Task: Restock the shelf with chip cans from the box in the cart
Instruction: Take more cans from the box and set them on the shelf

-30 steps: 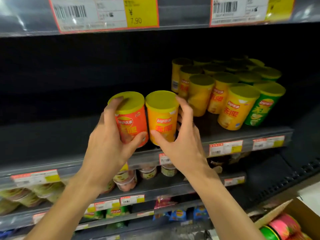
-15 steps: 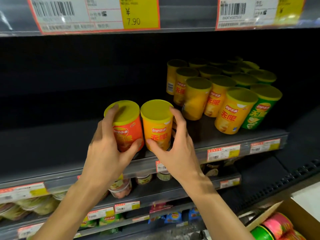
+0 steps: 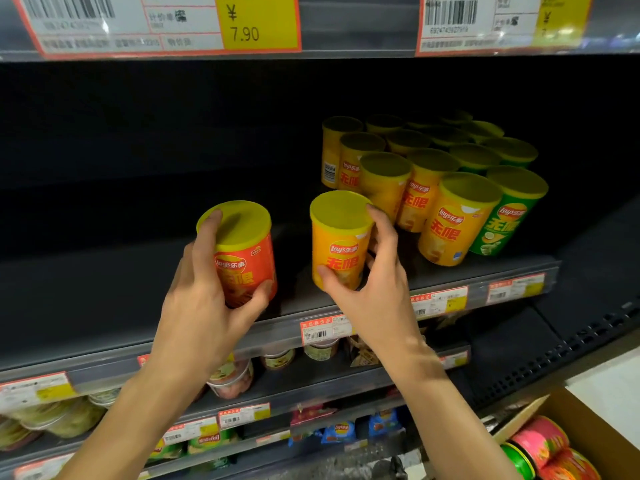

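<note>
At frame centre, 2 yellow-lidded cardboard chip cans were grasped upright at the dark metal shelf (image 3: pixel 450 275) front: the red can (image 3: pixel 247 268) by the left hand (image 3: pixel 204 303), the orange can (image 3: pixel 337 251) by the right hand (image 3: pixel 374 289), apparently for placement beside the stocked cans (image 3: pixel 453 216).

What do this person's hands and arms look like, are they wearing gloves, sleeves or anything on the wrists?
Both are bare. The left hand and right hand wear no gloves, and no rings show on the fingers in view. No watch, band or bracelet shows on either wrist. Both forearms are uncovered down to the bottom edge of the picture, so no sleeve is visible.
</note>
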